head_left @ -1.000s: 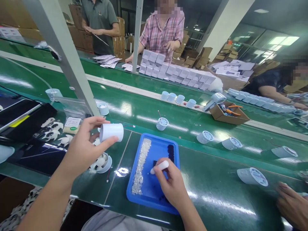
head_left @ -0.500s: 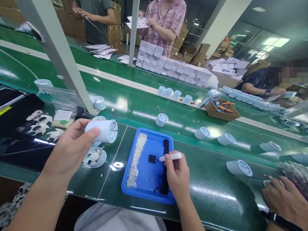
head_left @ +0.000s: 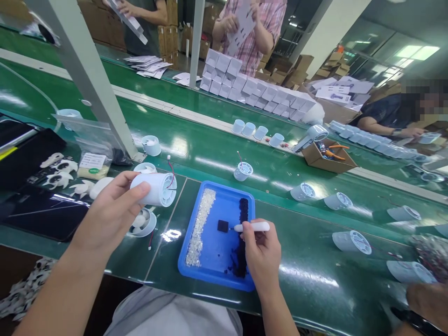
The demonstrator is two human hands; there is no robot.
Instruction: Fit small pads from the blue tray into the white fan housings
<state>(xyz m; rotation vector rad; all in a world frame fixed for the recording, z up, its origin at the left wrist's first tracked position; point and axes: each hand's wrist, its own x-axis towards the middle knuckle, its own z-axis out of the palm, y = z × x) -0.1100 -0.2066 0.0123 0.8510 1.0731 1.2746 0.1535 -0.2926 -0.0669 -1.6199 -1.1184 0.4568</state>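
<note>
The left hand [head_left: 112, 212] grips a white fan housing [head_left: 156, 189] on its side above the belt's near edge. The right hand [head_left: 261, 252] pinches a white pen tool [head_left: 252, 227], its tip at a black square pad [head_left: 222, 226] mid-tray [head_left: 213, 275]. Judging by this, the pad is not yet fitted; several housings wait on the belt.

My left hand [head_left: 112, 214] has turned the white fan housing [head_left: 156, 189] from side-on to its grilled end facing right, red wire [head_left: 171, 170] now showing. My right hand [head_left: 261, 252] has swung the white pen tool [head_left: 252, 227] from steeply tilted to nearly level, its tip now beside the lone black square [head_left: 222, 226] in the blue tray [head_left: 217, 275]. A person opposite has lifted white sheets [head_left: 243, 23].
</note>
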